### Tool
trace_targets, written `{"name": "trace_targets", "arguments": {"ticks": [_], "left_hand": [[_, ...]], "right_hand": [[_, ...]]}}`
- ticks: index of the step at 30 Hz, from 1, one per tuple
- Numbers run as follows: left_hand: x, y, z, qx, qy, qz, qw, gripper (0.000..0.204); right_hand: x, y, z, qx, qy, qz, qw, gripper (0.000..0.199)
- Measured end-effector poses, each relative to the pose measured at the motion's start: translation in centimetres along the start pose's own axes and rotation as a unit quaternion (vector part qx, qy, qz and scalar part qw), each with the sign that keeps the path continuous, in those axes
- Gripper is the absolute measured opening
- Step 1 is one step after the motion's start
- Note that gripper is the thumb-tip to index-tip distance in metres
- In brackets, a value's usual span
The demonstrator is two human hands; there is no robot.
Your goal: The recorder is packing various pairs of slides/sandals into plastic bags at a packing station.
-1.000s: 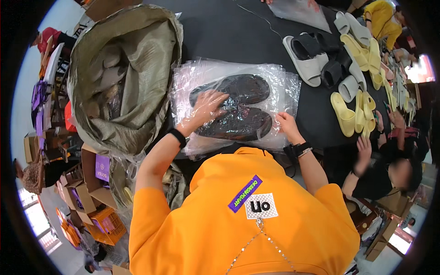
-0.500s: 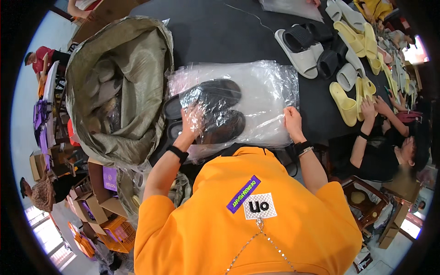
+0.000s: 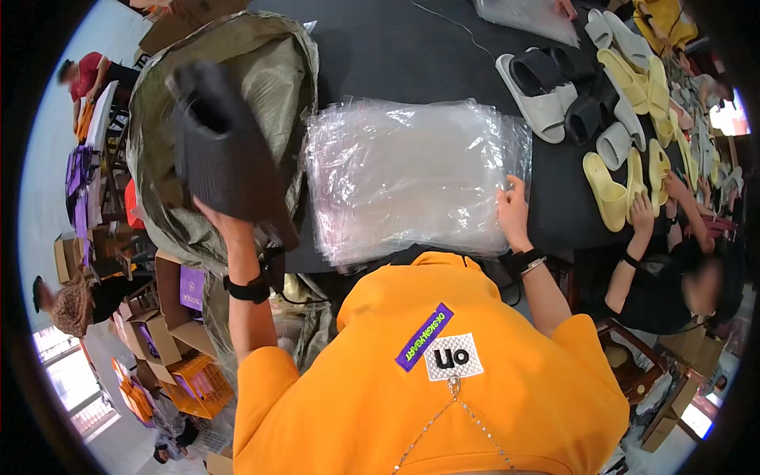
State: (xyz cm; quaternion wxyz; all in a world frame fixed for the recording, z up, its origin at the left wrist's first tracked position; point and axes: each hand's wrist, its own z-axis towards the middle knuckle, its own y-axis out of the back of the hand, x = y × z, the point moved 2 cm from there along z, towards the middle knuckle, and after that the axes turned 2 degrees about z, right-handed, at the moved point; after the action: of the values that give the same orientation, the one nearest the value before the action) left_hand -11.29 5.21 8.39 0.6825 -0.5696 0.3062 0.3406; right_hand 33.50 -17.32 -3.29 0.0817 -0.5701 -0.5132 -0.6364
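Note:
My left hand [image 3: 218, 215] is closed on a pair of black ribbed slippers [image 3: 226, 162], raised and tilted over the open olive woven sack [image 3: 305, 75]. The slippers are blurred by motion, and whether a bag covers them I cannot tell. Much of the sack's inside is hidden behind them. In front of me lies a flat stack of clear plastic bags [image 3: 404, 182]. At the stack's right edge is my right hand [image 3: 514, 218], touching the plastic with forefinger and thumb apart.
Grey, black and yellow slides [image 3: 606, 190] lie on the dark table [image 3: 372, 55] to the right. A co-worker's hands [image 3: 645, 214] touch the yellow ones. More plastic bags [image 3: 530, 16] lie at the far side. Cartons [image 3: 178, 305] and an orange crate [image 3: 202, 384] stand at lower left.
The black slippers, seen at the plastic bags before, have moved left and up with my left hand, over the sack. My right hand's fingers have spread a little at the stack's edge.

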Motion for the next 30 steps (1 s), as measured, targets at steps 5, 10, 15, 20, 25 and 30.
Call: {"name": "trace_targets", "arguments": {"ticks": [5, 10, 15, 20, 25, 30], "left_hand": [[7.7, -11.7, -3.4, 0.188, -0.152, 0.676, 0.696, 0.040], [19.0, -17.1, -6.5, 0.332, -0.203, 0.608, 0.691, 0.033], [23.7, -13.7, -3.6, 0.327, -0.222, 0.720, 0.570, 0.025], [19.6, -10.8, 3.1, 0.183, -0.199, 0.813, 0.516, 0.029], [17.6, -17.0, 1.2, 0.280, -0.265, 0.745, 0.545, 0.032], [25.7, -18.7, -5.9, 0.354, -0.237, 0.680, 0.597, 0.028]], "right_hand": [[1.2, -0.5, -1.0, 0.056, 0.025, 0.033, 0.998, 0.048], [-2.8, -1.1, -1.3, 0.091, 0.102, 0.059, 0.989, 0.029], [-1.8, -0.8, -2.4, 0.138, 0.069, -0.011, 0.988, 0.009], [-2.4, -1.6, -2.7, 0.124, 0.088, 0.029, 0.988, 0.009], [-1.6, -1.2, -2.8, 0.109, 0.060, 0.063, 0.990, 0.011], [-2.7, -1.5, -2.1, 0.125, 0.058, 0.010, 0.990, 0.015]]}}
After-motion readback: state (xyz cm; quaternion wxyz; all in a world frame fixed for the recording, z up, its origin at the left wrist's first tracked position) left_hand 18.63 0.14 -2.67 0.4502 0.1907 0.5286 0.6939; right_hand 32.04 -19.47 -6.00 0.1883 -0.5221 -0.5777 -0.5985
